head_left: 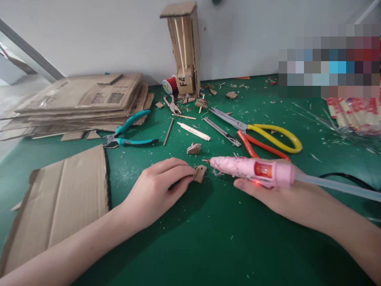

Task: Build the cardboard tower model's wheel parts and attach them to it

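Observation:
My left hand (163,186) pinches a small piece of cardboard (201,173) with a dark hole in it, just above the green table. In my right hand (268,200) is a pink hot glue gun (241,167), its red light lit and a clear glue stick (336,186) sticking out of its back. The nozzle points left, close above the cardboard piece; I cannot tell if they touch. Most of my right fingers are hidden behind the gun. Just beyond my left fingertips lies another small cardboard bit (194,149).
Scissors (247,127), a white marker (195,131), a cutter knife (222,131) and teal pliers (131,141) lie beyond my hands. Cardboard sheets (80,95) are stacked back left, with a loose sheet (65,198) nearer. A cardboard tower (183,47) stands by the wall, beside a red spool (170,84).

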Demonstrator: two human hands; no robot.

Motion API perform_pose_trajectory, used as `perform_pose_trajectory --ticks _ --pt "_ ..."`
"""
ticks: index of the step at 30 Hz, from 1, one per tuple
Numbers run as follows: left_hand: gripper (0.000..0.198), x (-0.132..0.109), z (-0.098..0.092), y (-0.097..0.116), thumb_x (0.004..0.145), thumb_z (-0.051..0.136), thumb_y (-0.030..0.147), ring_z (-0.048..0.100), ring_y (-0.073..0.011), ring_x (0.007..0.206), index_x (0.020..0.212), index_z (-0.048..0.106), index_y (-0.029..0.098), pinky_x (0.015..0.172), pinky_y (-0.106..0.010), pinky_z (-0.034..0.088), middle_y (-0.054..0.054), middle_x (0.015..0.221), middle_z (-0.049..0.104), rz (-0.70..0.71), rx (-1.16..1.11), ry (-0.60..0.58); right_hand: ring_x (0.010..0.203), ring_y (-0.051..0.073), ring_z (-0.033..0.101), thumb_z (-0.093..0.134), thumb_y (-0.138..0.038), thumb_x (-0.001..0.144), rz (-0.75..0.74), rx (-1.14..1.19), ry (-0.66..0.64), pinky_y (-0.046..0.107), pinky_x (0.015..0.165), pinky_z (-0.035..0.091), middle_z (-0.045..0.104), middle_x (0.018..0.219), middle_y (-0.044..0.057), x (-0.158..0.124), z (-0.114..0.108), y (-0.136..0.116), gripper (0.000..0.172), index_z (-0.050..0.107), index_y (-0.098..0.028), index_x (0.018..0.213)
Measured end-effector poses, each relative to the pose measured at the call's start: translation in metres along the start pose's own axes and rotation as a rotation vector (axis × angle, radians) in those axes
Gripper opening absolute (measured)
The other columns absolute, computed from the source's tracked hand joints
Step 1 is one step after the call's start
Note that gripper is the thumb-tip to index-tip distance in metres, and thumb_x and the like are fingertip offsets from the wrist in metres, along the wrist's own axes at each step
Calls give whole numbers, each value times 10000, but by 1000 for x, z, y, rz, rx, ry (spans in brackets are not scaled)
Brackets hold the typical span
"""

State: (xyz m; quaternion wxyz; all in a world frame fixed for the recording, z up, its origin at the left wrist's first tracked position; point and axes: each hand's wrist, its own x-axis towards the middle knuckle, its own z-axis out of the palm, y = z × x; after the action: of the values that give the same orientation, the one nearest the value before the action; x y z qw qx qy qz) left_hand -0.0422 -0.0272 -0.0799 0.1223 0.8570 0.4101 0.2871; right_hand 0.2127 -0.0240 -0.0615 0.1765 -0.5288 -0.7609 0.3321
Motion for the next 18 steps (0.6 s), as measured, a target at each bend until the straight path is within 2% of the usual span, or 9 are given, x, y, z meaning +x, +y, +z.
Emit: perform_pose_trajectory --ticks 4,7,10,18 --pt "164 0 1 0 850 518 105 591 -108 877 963 613 176 786 -215 485 -41 998 600 -7 -14 16 487 129 501 531 -493 806 61 -6 -43 249 412 378 558 588 -21 -1 -2 -1 282 640 -269 938" --pt "174 1 1 0 846 509 99 590 -108 867 962 611 179 777 -219 488 -42 999 591 -24 -20 12 492 112 475 533 -510 801 79 -11 -112 237 427 374 535 579 -29 -2 -5 -2 275 605 -245 786" --pt "171 2 0 1 844 500 100 590 -105 841 946 614 178 748 -217 491 -42 992 586 -63 -35 4 474 94 433 528 -526 798 114 -20 -162 229 414 345 492 551 -38 -2 -8 -6 336 515 -220 658" --pt "169 4 0 1 836 500 101 578 -95 807 906 632 181 674 -199 480 -38 993 569 -119 -49 9 513 100 453 524 -511 797 168 -33 -223 243 443 346 519 625 -32 2 -10 -18 322 486 -218 668"
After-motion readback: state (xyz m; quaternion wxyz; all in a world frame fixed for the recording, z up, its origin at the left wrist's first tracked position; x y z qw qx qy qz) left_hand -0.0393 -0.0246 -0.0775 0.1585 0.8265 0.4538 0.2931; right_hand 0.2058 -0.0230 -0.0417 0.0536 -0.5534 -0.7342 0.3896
